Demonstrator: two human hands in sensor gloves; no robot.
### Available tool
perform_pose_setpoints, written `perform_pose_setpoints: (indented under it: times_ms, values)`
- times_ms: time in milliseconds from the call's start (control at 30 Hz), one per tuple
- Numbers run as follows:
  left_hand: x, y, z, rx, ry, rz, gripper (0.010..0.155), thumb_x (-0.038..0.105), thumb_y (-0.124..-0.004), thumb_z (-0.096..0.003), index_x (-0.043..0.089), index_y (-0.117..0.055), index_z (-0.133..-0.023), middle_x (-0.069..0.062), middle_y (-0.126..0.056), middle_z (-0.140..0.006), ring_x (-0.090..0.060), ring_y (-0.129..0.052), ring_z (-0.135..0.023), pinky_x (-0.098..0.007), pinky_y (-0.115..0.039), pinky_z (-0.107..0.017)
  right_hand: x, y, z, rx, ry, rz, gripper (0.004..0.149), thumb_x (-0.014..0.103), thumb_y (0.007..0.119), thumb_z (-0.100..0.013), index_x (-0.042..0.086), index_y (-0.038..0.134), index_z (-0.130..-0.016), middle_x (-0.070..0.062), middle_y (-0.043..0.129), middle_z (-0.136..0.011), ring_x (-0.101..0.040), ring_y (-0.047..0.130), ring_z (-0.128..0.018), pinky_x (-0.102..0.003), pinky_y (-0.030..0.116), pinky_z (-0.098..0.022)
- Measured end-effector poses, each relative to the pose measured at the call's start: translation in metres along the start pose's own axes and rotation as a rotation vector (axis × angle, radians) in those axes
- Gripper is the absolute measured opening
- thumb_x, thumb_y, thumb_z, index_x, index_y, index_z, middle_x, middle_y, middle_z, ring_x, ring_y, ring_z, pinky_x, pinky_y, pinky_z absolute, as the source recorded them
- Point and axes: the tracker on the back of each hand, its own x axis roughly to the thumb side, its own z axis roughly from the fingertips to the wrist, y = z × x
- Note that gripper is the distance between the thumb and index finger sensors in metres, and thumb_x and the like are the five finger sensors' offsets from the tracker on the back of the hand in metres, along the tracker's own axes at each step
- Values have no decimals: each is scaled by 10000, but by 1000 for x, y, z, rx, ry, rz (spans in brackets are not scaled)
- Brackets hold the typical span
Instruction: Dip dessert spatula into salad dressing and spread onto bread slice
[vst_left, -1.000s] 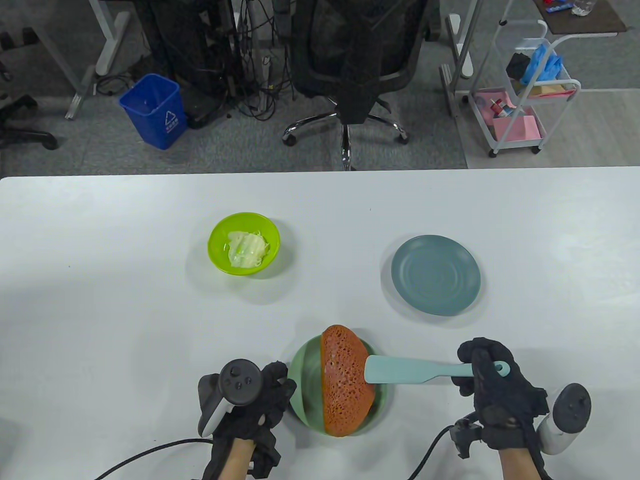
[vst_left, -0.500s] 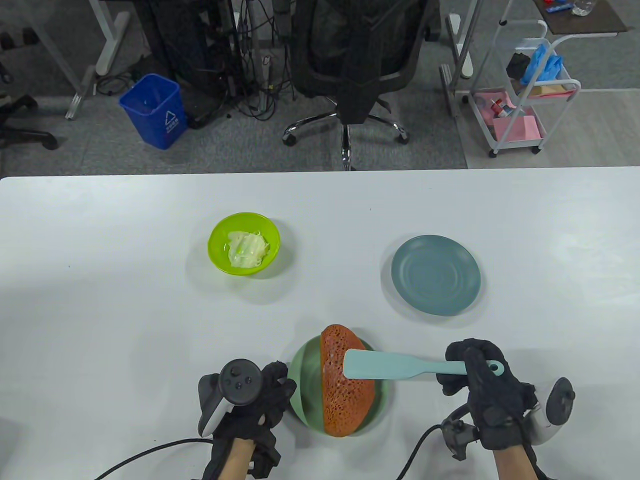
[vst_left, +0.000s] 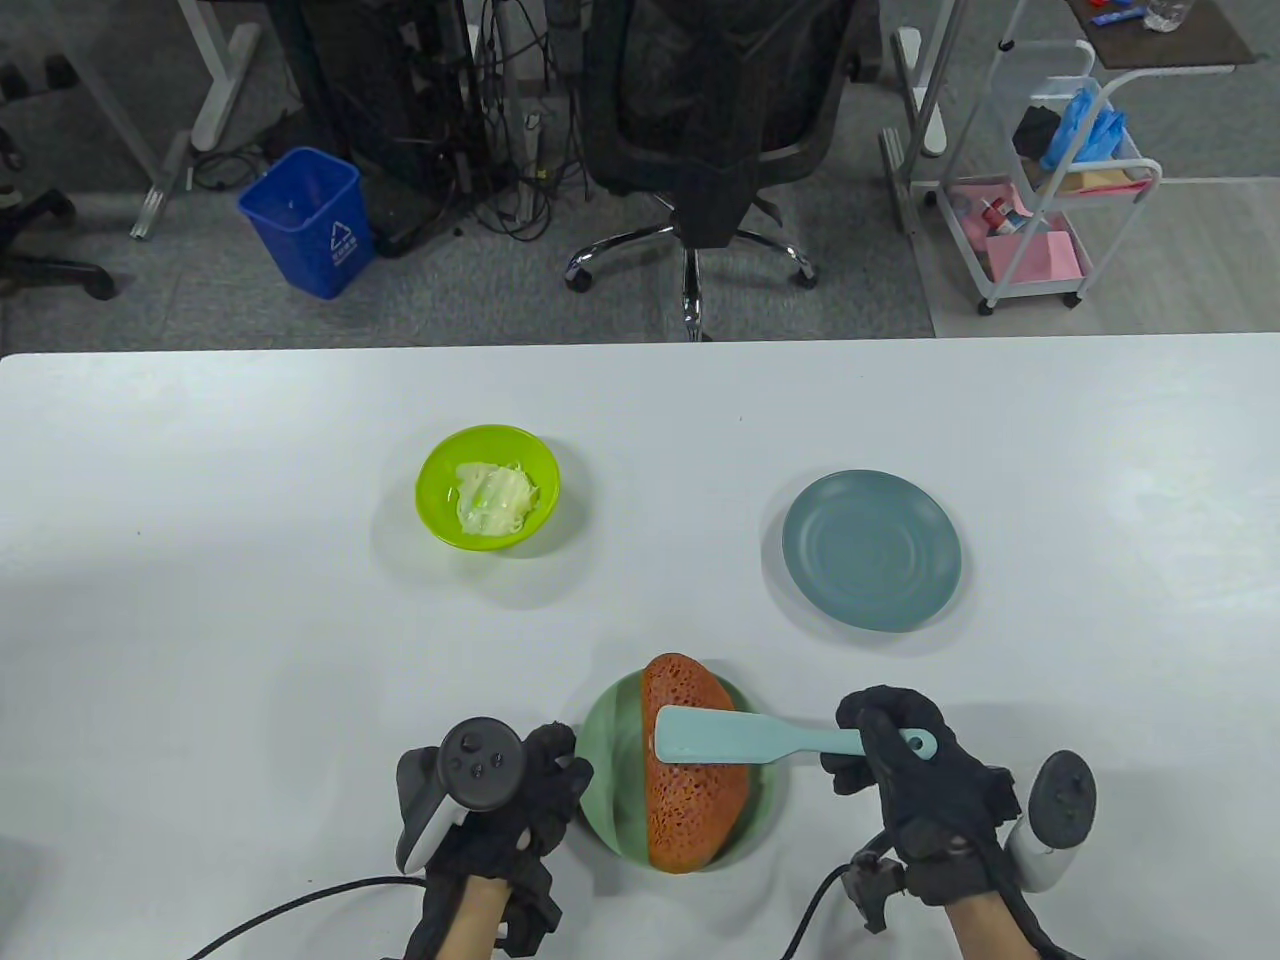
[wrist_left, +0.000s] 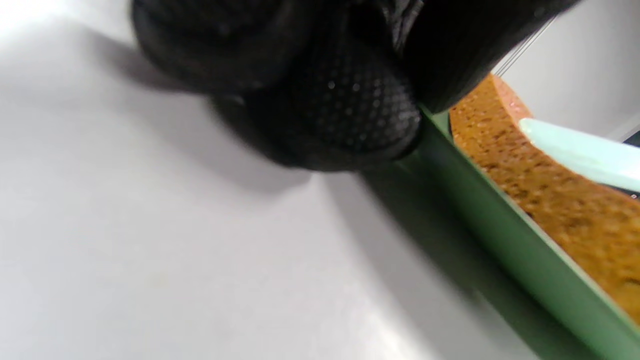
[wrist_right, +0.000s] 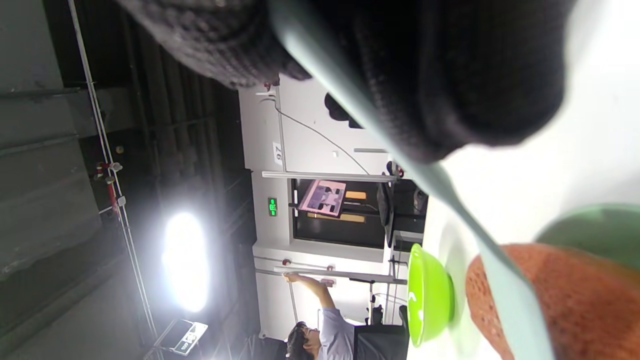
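Note:
An orange-brown bread slice (vst_left: 693, 790) lies on a green plate (vst_left: 606, 760) at the table's front. My right hand (vst_left: 895, 760) grips the handle of a light blue spatula (vst_left: 745, 740), whose blade lies across the bread. My left hand (vst_left: 510, 790) rests at the plate's left rim; its fingertips (wrist_left: 350, 115) touch the rim (wrist_left: 480, 200) in the left wrist view. A lime green bowl (vst_left: 488, 488) with pale salad dressing (vst_left: 492, 497) stands further back on the left. The right wrist view shows the spatula (wrist_right: 450, 200), bread (wrist_right: 560, 300) and bowl (wrist_right: 427, 295).
An empty blue-grey plate (vst_left: 872, 550) sits at the back right of the white table (vst_left: 200, 600). Beyond the table's far edge are an office chair (vst_left: 700, 120), a blue bin (vst_left: 305, 220) and a cart (vst_left: 1050, 180).
My right hand has moved left with the spatula, sliding the blade from the bread's right edge across to its left part. The left hand has not moved.

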Motion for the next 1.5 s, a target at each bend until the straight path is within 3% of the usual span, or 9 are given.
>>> perform_pose_setpoints:
  times_ms: [300, 633, 1000, 1367, 1500]
  values:
    - [0, 0, 0, 2, 0, -2, 555, 430, -820, -612, 75, -753, -1034, 47, -1008, -631, -108, -1089, -319, -274, -937, -235, 12, -18, 2, -97, -56, 45, 351, 296, 796, -623, 77, 704, -881, -269, 721, -851, -501, 954, -493, -479, 884, -310]
    - [0, 0, 0, 1, 0, 0, 557, 432, -818, -612, 75, -751, -1034, 48, -1006, -634, -107, -1088, -320, -274, -937, -237, 5, -54, -1, -149, 12, -48, 345, 298, 792, -631, 77, 704, -880, -260, 722, -849, -516, 929, -482, -476, 875, -301]
    - [0, 0, 0, 0, 0, 2, 557, 430, -818, -613, 75, -748, -1036, 47, -1007, -634, -107, -1088, -321, -274, -936, -237, 2, -47, -1, -148, -31, -107, 358, 345, 794, -614, 87, 731, -853, -250, 766, -803, -474, 971, -417, -426, 908, -242]
    - [0, 0, 0, 0, 0, 2, 558, 432, -818, -612, 76, -749, -1036, 48, -1007, -633, -106, -1089, -320, -274, -937, -236, -3, -5, -1, 70, -30, -95, 371, 358, 798, -610, 93, 728, -859, -252, 762, -816, -467, 982, -433, -415, 926, -258]
    - [0, 0, 0, 0, 0, 2, 555, 431, -818, -613, 77, -750, -1035, 48, -1007, -634, -107, -1089, -319, -275, -937, -236, -6, 1, 1, 54, -17, -79, 368, 356, 790, -609, 91, 726, -857, -254, 760, -813, -466, 983, -432, -414, 927, -257]
